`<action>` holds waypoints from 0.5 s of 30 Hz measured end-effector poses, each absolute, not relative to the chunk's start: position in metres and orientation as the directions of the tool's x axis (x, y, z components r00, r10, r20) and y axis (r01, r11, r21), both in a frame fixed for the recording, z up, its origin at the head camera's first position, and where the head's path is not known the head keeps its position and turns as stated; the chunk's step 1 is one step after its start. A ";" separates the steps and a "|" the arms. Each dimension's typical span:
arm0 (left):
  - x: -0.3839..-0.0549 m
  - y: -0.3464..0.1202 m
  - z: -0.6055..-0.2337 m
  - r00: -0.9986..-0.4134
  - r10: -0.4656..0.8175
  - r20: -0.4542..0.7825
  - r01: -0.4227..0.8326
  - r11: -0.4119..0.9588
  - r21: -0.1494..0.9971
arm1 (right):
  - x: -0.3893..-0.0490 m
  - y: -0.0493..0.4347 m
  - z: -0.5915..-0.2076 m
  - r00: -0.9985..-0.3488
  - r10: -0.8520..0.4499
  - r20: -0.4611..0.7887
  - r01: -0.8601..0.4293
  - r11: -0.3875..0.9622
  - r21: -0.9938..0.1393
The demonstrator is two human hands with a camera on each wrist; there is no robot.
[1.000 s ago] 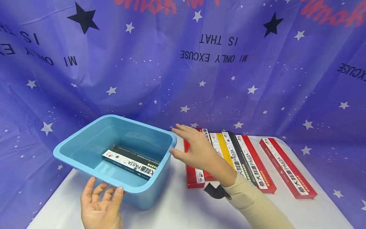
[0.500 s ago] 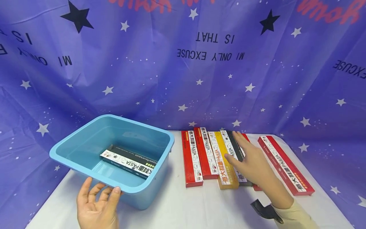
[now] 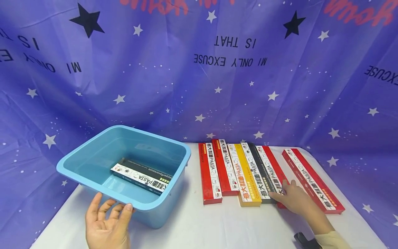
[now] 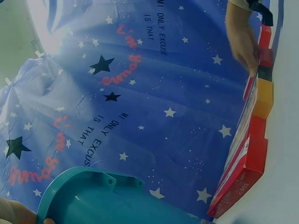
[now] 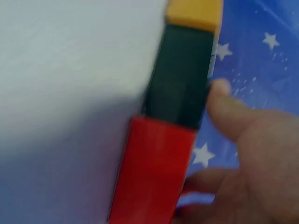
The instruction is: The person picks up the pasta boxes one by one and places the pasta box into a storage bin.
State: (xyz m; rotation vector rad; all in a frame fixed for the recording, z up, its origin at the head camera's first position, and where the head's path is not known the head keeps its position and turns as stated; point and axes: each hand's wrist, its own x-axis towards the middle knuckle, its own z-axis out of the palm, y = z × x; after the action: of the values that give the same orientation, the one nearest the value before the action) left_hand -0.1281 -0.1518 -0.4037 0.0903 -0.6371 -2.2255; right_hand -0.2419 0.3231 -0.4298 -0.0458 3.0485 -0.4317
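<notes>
At the left, a light blue plastic basin [image 3: 169, 199] stands on the table, and a black pasta box [image 3: 141, 174] lies inside it. My left hand [image 3: 109, 221] holds the basin's near rim, thumb on the edge and fingers beneath. My right hand [image 3: 296, 200] is over the near end of a red pasta box [image 3: 273, 162]. Its thumb is by the neighbouring black pasta box [image 3: 257, 169], as the right wrist view shows, while the fingers are partly hidden. The red box lies flat on the table.
Left of the black box lie a yellow pasta box [image 3: 245, 176] and two red pasta boxes, one in the middle [image 3: 225, 169] and one outermost [image 3: 210, 176]. Another red pasta box [image 3: 314, 181] lies apart at the right. A purple star-printed curtain [image 3: 199, 86] hangs behind the white table [image 3: 199, 228].
My right hand has moved from beside the basin rightward across the boxes and down to the red box's near end. The left hand stays at the basin's rim.
</notes>
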 end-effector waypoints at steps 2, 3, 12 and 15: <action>-0.128 -0.152 -0.404 -0.677 -0.723 0.140 0.687 -0.552 0.473 | -0.239 0.330 -0.435 -0.995 -0.052 -0.087 -0.026 0.960 -0.279; -0.128 -0.151 -0.404 -0.675 -0.724 0.142 0.690 -0.551 0.470 | -0.238 0.333 -0.436 -0.994 -0.059 -0.087 -0.032 0.957 -0.287; -0.128 -0.151 -0.404 -0.676 -0.720 0.157 0.697 -0.555 0.455 | -0.217 0.343 -0.432 -0.998 0.018 -0.053 0.031 0.966 -0.256; -0.127 -0.151 -0.404 -0.674 -0.720 0.163 0.699 -0.552 0.454 | -0.205 0.350 -0.425 -0.995 0.088 -0.047 0.097 0.955 -0.280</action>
State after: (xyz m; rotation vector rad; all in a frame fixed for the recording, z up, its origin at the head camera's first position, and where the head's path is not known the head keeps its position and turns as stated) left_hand -0.1268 -0.1507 -0.4038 0.0534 -0.6270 -2.2248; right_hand -0.2050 0.3502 -0.4253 0.1452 3.0727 -0.4425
